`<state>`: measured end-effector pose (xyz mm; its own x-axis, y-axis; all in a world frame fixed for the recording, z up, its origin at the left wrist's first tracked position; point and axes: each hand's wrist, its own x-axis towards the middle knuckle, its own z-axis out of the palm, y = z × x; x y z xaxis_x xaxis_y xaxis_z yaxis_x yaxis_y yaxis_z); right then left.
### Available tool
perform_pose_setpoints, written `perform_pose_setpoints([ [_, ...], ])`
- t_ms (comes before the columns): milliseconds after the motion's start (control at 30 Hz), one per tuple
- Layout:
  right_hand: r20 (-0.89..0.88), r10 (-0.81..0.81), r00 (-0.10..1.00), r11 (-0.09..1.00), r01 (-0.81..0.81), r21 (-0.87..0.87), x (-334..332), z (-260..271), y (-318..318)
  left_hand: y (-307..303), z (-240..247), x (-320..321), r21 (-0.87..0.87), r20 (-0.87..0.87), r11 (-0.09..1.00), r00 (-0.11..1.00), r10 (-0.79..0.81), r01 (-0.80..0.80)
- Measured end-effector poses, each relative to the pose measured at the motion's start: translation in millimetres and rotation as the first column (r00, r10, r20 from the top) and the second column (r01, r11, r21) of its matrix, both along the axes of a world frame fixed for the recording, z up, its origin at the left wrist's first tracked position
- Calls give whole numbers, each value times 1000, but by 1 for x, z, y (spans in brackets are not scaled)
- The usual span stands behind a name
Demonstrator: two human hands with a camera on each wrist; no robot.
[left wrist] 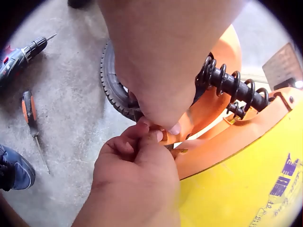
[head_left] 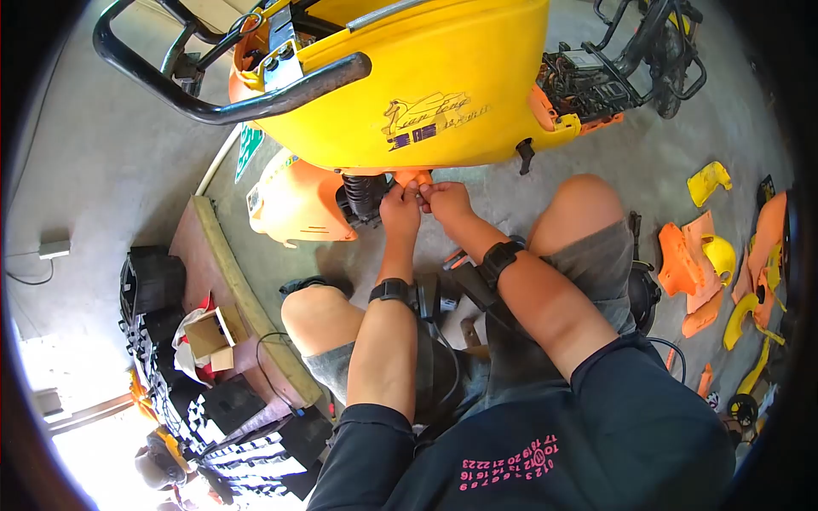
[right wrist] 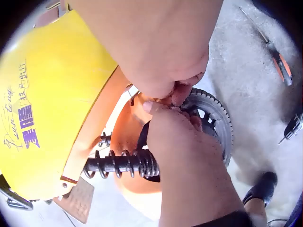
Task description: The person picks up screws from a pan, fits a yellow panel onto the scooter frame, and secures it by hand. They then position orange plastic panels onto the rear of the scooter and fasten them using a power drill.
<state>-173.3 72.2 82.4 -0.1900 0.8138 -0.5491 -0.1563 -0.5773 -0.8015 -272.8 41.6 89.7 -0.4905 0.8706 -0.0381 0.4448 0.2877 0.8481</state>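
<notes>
An orange plastic fender [left wrist: 208, 111] shows under the scooter's yellow body panel [head_left: 443, 94], beside a black tyre [left wrist: 108, 80]. At the fender's narrow end, my left hand [head_left: 400, 213] and right hand [head_left: 449, 204] meet fingertip to fingertip. The left hand's fingers are curled at the orange edge, with the thumb tip on it. Right against them, the right hand [left wrist: 132, 163] pinches with thumb and forefinger at the same spot. Whatever small part lies between the fingertips is hidden. A black coil-spring shock absorber [right wrist: 123, 163] sits just left of the hands.
On the floor lie a screwdriver [left wrist: 30, 113] and a cordless drill [left wrist: 21, 59]. Loose orange panels [head_left: 690, 264] and yellow pieces [head_left: 709, 183] are scattered at the right. A wooden platform [head_left: 239, 307] with an opened cardboard box [head_left: 211, 335] stands at the left.
</notes>
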Motion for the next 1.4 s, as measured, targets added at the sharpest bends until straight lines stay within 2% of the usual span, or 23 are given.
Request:
perform_pose_setpoints([
  [167,-18,-13,1000,996,11,-85,2,13,0,1,1,-2,-41,-44,999,999,-19,17],
  [267,-68,-38,997,991,29,-131,0,10,-3,3,-12,-9,-60,-9,998,1000,-25,24],
  [333,-101,-73,992,984,54,-172,1,7,-7,6,-15,-12,9,52,998,996,-69,68],
  [400,-135,-61,989,997,54,-54,1,3,-10,4,-9,-11,-14,37,996,995,-88,88],
  [433,-140,-69,988,997,63,-48,1,1,-9,5,-1,-10,-32,24,996,996,-87,88],
  [500,-6,-22,1000,997,23,67,-3,-4,-10,2,11,-1,-25,26,996,996,-83,84],
  [567,-13,-31,999,997,32,68,-5,-7,-10,2,14,-1,-16,28,997,996,-79,80],
  [633,-13,-35,999,997,36,67,-4,-7,-10,1,13,-2,-79,-13,994,997,-72,70],
  [867,-91,-56,994,998,58,19,-3,-7,-11,2,-11,-13,-102,21,990,995,-93,95],
  [933,-88,-59,994,998,60,7,-5,-9,-11,3,-13,-10,-1,-11,997,997,-75,75],
  [1000,49,-74,996,984,65,165,-7,-16,-13,3,-10,-8,20,-65,996,994,-85,86],
  [1100,121,-59,991,978,33,205,-5,-7,-14,5,-15,-7,32,-146,996,987,-72,78],
  [1333,112,-113,987,985,97,142,-8,-1,-15,5,-18,-9,-51,-130,998,990,-51,44],
  [1400,238,-74,968,984,32,175,-7,5,-13,3,-16,-7,25,-100,998,994,-49,52],
])
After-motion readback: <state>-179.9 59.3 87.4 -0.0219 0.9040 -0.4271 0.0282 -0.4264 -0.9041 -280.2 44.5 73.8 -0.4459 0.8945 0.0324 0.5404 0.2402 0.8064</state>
